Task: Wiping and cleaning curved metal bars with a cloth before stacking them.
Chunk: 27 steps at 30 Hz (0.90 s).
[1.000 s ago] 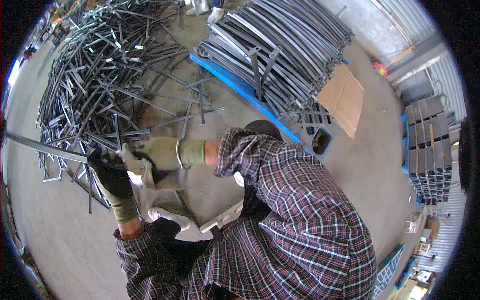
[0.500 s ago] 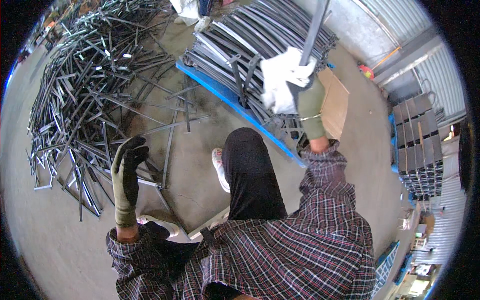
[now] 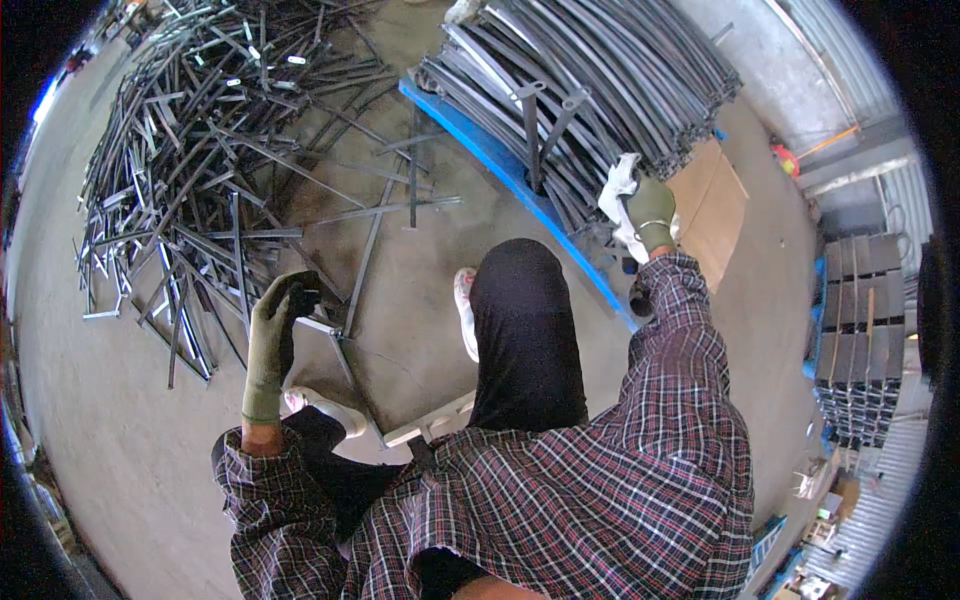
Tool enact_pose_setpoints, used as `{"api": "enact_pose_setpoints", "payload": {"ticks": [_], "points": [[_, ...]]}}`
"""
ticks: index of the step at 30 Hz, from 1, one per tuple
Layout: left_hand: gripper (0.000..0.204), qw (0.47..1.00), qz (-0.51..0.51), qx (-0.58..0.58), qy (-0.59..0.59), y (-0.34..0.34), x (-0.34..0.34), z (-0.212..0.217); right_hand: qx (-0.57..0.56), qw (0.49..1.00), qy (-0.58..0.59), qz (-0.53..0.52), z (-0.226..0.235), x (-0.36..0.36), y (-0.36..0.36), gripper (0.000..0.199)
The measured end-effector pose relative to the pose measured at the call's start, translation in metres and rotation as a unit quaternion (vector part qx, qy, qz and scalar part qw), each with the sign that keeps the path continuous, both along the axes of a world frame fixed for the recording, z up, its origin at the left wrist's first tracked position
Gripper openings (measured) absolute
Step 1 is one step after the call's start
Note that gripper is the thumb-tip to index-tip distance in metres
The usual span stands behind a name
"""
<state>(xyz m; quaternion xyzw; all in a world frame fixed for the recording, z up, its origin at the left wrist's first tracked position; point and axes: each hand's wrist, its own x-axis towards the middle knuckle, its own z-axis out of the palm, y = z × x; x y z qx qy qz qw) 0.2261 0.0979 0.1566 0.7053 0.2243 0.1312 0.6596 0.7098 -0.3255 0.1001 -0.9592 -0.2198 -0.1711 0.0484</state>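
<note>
My right hand [image 3: 652,212], in an olive and dark work glove, is closed on a crumpled white cloth [image 3: 620,200]. It is at the near right end of a stack of dark metal bars [image 3: 590,80], which lies on a blue pallet [image 3: 470,135]. My left hand [image 3: 272,345], gloved alike, hovers in front of the near edge of a loose heap of metal bars [image 3: 190,180]. Its fingers are loosely bent and apart from the thumb, with nothing visible held. Two upright flat bars with holed ends [image 3: 530,130] stand against the stack's near side.
A flat cardboard sheet [image 3: 712,205] lies right of the stack. Several loose bars [image 3: 365,255] are strewn over the concrete floor between heap and pallet. Bundled dark parts [image 3: 860,320] stand by the corrugated wall at the right. My black-clad knee [image 3: 525,320] rises at centre.
The raised bar that my right hand held with the cloth is no longer in it. That hand has come down beside the stack, still with the cloth. My left fingers are bent a little more.
</note>
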Motion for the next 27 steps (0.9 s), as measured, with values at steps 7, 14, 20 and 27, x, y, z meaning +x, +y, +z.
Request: {"api": "enact_pose_setpoints", "payload": {"ticks": [7, 14, 20, 27], "points": [[0.034, 0.998, -0.044, -0.039, 0.032, -0.008, 0.003, -0.007, -0.141, 0.988, 0.065, 0.014, -0.018, 0.022, 0.017, 0.022], [0.029, 0.998, -0.018, -0.008, 0.065, -0.007, -0.009, -0.005, 0.014, 0.987, 0.158, -0.015, -0.001, 0.006, -0.006, 0.042], [0.025, 0.995, -0.042, 0.061, 0.074, -0.003, -0.006, -0.011, 0.127, 0.978, 0.148, -0.072, 0.008, -0.031, -0.074, 0.042], [0.025, 0.992, -0.080, 0.094, 0.021, -0.012, 0.015, -0.003, 0.424, 0.858, 0.282, 0.063, -0.063, -0.045, -0.146, 0.026]]}}
